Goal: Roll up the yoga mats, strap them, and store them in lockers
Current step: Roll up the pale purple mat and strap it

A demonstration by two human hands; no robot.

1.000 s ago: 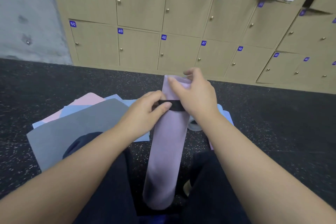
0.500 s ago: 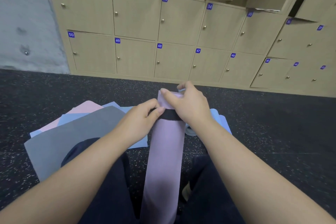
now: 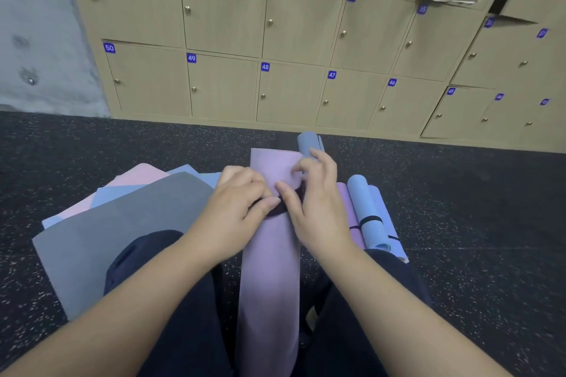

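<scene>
Fingers (image 3: 269, 202) of both hands on black strap (image 3: 283, 208) around purple mat (image 3: 269, 269).

The rolled mat (image 3: 269, 269) was lilac, its strap (image 3: 280, 208) black; the floor (image 3: 474, 208) black, speckled white; the lockers (image 3: 300, 18) tan.

A rolled lilac yoga mat (image 3: 269, 269) lies lengthwise between the person's legs, its far end pointing at the lockers (image 3: 291, 40). A black strap (image 3: 283, 208) crosses it near that far end. To its left, a grey mat (image 3: 122, 223), a blue mat (image 3: 190, 173) and a pink mat (image 3: 141, 174) lie flat and overlapping on the floor. To its right sit rolled mats: a blue roll (image 3: 366, 211) with a thin black band, just beside a purple one (image 3: 347, 211). A grey-blue roll (image 3: 307, 141) lies beyond. The wooden lockers carry blue number tags; several upper doors hang open.
</scene>
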